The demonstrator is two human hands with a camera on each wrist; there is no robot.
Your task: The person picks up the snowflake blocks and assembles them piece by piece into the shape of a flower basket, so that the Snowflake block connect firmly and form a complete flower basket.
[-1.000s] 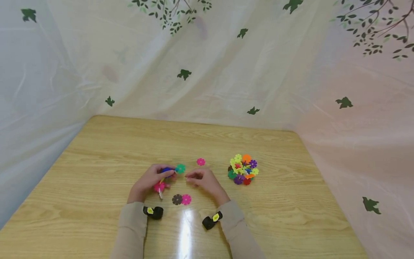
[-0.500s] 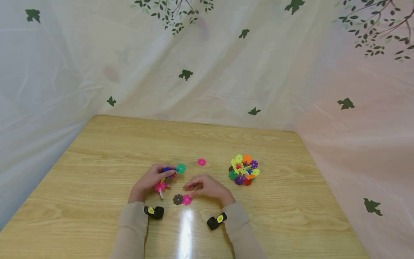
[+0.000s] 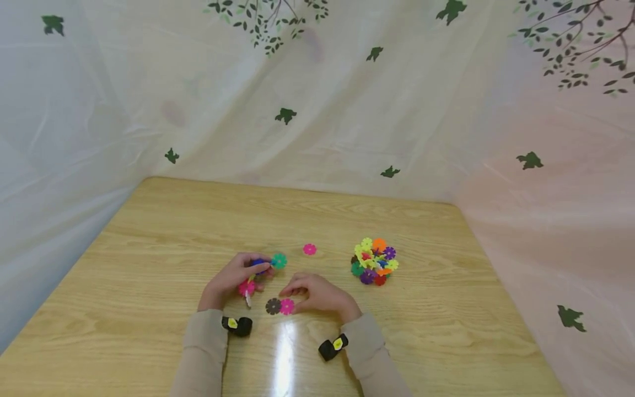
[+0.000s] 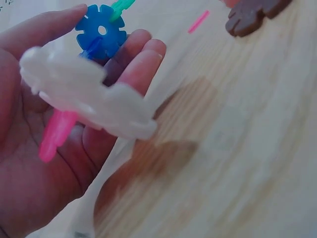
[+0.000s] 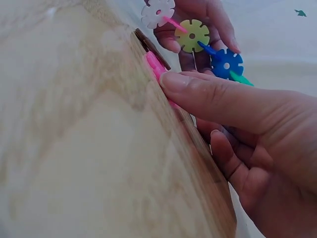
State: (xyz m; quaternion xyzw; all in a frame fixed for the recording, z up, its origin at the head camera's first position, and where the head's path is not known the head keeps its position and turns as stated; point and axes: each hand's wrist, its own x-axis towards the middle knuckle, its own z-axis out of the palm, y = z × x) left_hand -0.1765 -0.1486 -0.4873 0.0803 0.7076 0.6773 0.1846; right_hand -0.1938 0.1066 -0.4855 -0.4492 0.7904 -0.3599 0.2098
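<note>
My left hand (image 3: 228, 281) holds a chain of notched flower-shaped plastic discs between thumb and fingers. A teal disc (image 3: 279, 261) sticks out at its far end, with a blue disc (image 4: 101, 30) beside the fingertips. A yellow disc (image 5: 192, 43), a pink disc (image 3: 246, 287) and a white disc (image 4: 84, 89) continue the chain over the palm. Lower on the table lie a dark brown disc (image 3: 273, 306) and a loose pink disc (image 3: 287, 306), side by side. My right hand (image 3: 322, 292) touches that pink disc with the thumb tip; its fingers bend loosely above, apart from the thumb.
Another pink disc (image 3: 310, 249) lies farther back on the wooden table (image 3: 446, 331). To the right stands a multicoloured cluster of joined discs (image 3: 374, 261). A pale cloth (image 3: 317, 143) with leaf and bird prints hangs behind the table.
My right hand has moved down from near the teal disc to the loose pink disc, and its thumb now touches it. My left hand keeps the chain almost still.
</note>
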